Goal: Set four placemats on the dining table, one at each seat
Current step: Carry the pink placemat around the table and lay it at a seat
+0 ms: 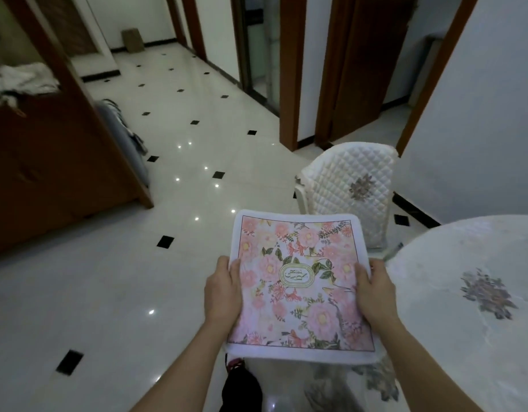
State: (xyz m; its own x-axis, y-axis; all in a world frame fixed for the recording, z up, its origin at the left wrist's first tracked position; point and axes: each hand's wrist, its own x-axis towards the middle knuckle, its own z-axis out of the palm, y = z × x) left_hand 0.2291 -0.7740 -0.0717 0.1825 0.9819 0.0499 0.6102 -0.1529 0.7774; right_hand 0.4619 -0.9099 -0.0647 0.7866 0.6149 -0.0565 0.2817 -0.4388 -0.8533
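A pink floral placemat [299,285] with a white border and an oval label in its middle is held flat in the air in front of me. My left hand [224,289] grips its left edge, thumb on top. My right hand [374,289] grips its right edge the same way. Whether more mats lie stacked beneath it I cannot tell. The round dining table [453,346], under a white cloth with an embroidered flower, lies to the right of the mat; its near rim passes under the mat's right corner.
A chair [350,185] with a white quilted cover stands beyond the mat, against the table's far left side. A pen-like object [393,252] rests at the table's edge. A brown wooden cabinet [48,173] stands at left. Glossy white tiled floor stretches toward several doorways.
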